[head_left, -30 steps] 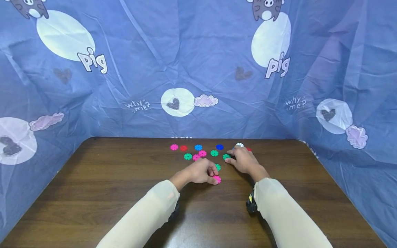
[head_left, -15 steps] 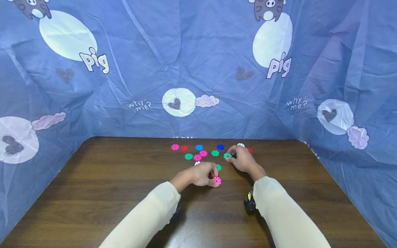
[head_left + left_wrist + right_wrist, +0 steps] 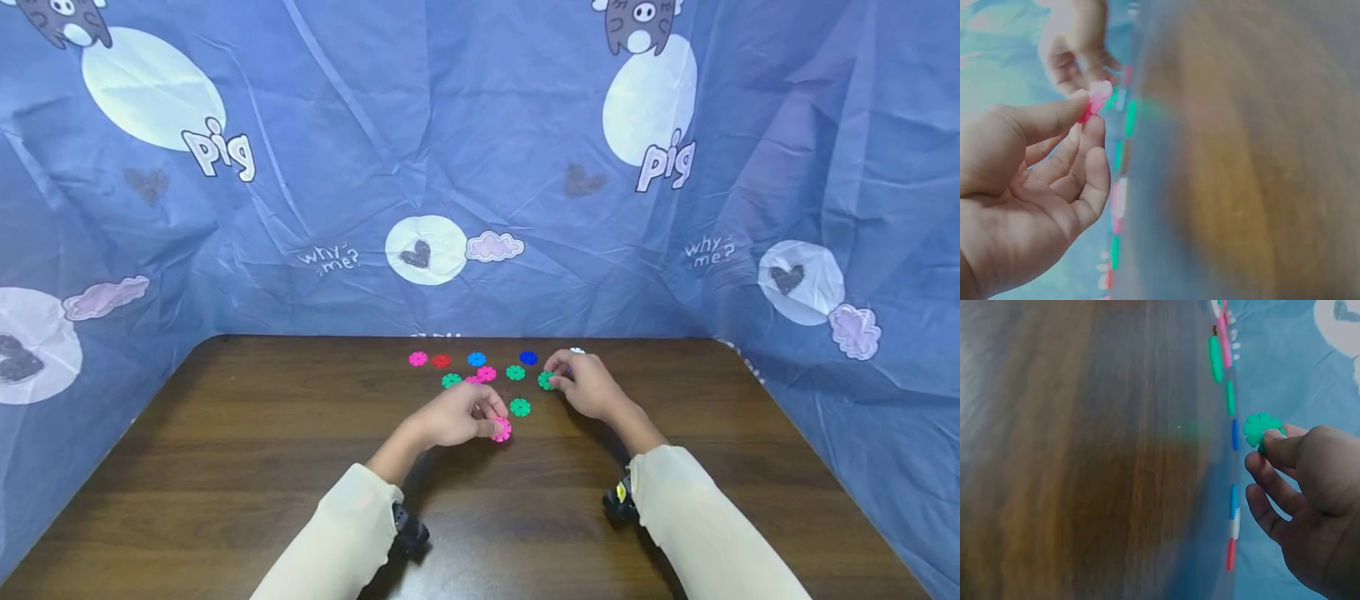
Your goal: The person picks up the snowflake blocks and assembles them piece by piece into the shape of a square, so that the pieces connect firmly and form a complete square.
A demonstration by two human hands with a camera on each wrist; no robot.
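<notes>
A left hand (image 3: pixel 456 414) pinches a pink disc (image 3: pixel 503 430) while, farther right, a right hand (image 3: pixel 592 386) pinches a green disc (image 3: pixel 1259 428) above the table (image 3: pixel 247 442).

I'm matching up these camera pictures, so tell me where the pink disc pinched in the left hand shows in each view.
Head: the pink disc is below centre, slightly right, in the left hand.
Left wrist: the pink disc is above and left of centre.
Right wrist: not seen in it.
Shared landmark: the right hand, right of centre in head, top left in left wrist, at the right in right wrist.
</notes>
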